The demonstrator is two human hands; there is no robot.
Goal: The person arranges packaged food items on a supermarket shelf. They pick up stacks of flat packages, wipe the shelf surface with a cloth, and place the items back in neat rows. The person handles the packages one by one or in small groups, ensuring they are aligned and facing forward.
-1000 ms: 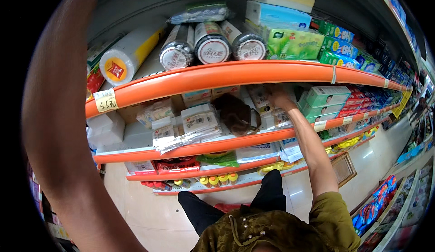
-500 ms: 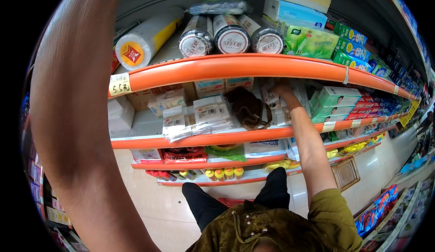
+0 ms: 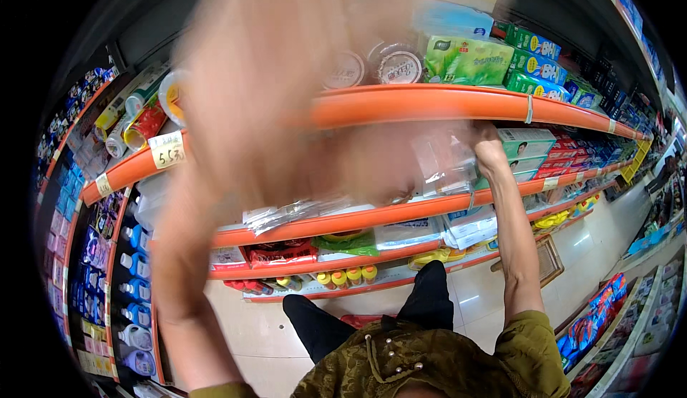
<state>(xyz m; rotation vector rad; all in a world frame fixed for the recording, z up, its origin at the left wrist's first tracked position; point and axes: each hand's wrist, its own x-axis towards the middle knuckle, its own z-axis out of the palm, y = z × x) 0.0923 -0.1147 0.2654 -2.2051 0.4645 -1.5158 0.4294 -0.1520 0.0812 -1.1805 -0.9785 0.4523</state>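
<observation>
My left hand is raised close in front of the shelves, large and smeared by motion, so its fingers cannot be read. It hides much of the top shelf and the left part of the shelf below. My right hand is at the middle shelf, just under the orange top edge. Its closed fingers, partly hidden, grip the right side of a clear plastic pack with pale contents. Beside that hand stand green-and-white boxes. More flat clear packs lie along the shelf front, partly covered by my left hand.
Orange edges front the shelves. Above stand a green tissue pack and plastic-wrapped rolls. Lower down are yellow-capped bottles. A wooden-framed stool stands on the floor at right. Blue-capped bottles line the left shelves.
My left arm has swung so its hand now crosses the view, blurred. My right hand has shifted right along the shelf, with the clear pack. The view has turned slightly, showing more left shelving.
</observation>
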